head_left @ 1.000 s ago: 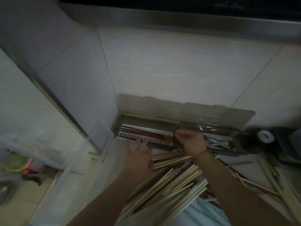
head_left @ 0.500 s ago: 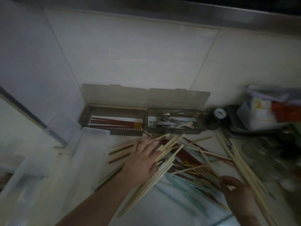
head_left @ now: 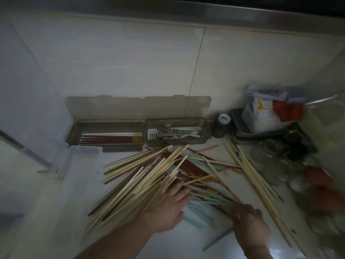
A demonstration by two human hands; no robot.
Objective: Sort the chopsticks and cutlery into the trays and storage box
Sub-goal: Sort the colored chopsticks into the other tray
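a: where are the chopsticks [head_left: 149,176] right now?

b: mostly loose in a crossed heap on the counter [head_left: 130,236], in front of the two trays against the wall. pale wooden ones on top and to the left, red ones [head_left: 197,171] and pale green ones [head_left: 199,212] underneath. the left tray [head_left: 106,136] already has red sticks laid in a row; the right tray [head_left: 176,134] has metal cutlery. a clear storage box [head_left: 82,161] sits just left of the heap.

a: and the hands?

b: the left hand [head_left: 168,208] lies flat on the wooden sticks, fingers spread and straight, pressing rather than gripping. the right hand [head_left: 248,219] is at the near ends of the red and green ones; it's blurred, so i can't tell whether its fingers pinch anything.

a: how would they handle?

b: light, stiff and smooth, i'd judge, so they roll and slip sideways. best gathered into a parallel bundle and gripped around the middle, not picked at the tapered tips. pulling buried red ones out probably drags the neighbours.
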